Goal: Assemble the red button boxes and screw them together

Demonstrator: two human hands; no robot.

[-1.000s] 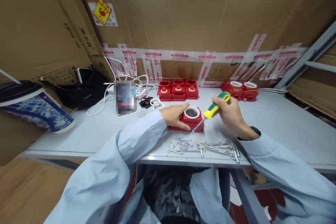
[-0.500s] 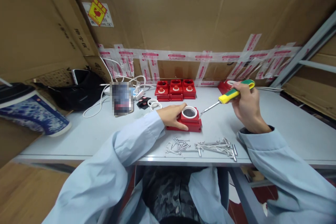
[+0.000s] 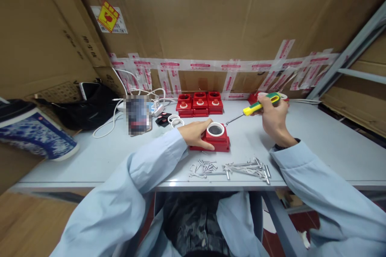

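Note:
My left hand (image 3: 197,134) is closed round the left part of a red box-shaped housing (image 3: 221,144), keeping it on the table. A white ring (image 3: 215,124) with a dark round centre sits on top of the housing. My right hand (image 3: 274,120) grips a screwdriver (image 3: 252,109) by its yellow and green handle. The metal shaft slopes down to the left, and its tip is at the right rear corner of the housing. Whether the tip touches a screw is too small to tell. My left palm hides the housing's left end.
Loose screws (image 3: 206,166) and metal rods with white cords (image 3: 247,168) lie near the front edge. Three red housings (image 3: 199,104) stand behind, others at back right. White rings (image 3: 175,120), a phone (image 3: 138,114), cables and a patterned cup (image 3: 36,132) are at left.
My right hand has shifted slightly left and up with the screwdriver, whose tip moved from the housing's right side to its rear right corner. My left hand keeps its hold.

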